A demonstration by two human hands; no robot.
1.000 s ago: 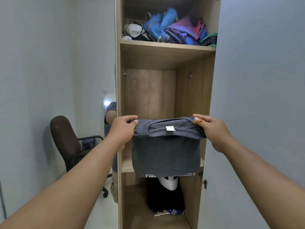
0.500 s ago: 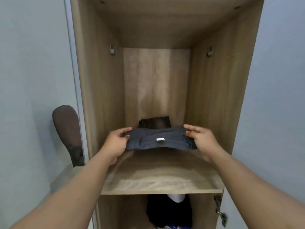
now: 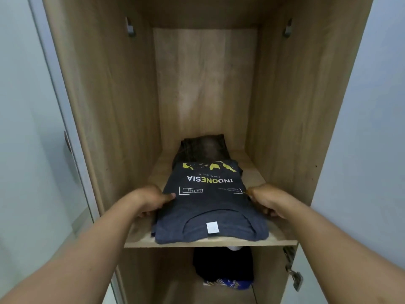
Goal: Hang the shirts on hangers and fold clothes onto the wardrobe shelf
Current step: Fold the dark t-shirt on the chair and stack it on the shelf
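At far left, left hand [image 3: 151, 199] grips folded grey t-shirt [image 3: 210, 207] at its left edge, thumb on top, fingers curled under. T-shirt lies flat between both hands on wardrobe shelf [image 3: 140, 235], collar toward the front edge, far end overlapping dark folded jeans [image 3: 203, 148] just beyond the hands. Right hand [image 3: 264, 199] holds the shirt's right edge, fingers curled. Dark clothes [image 3: 223, 266] sit below the shelf.

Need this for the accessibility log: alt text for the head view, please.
A folded dark grey T-shirt printed INDONESIA lies on a wooden wardrobe shelf, its far end resting on folded dark jeans. The left hand and right hand grip its two sides. More dark clothes sit in the compartment below.
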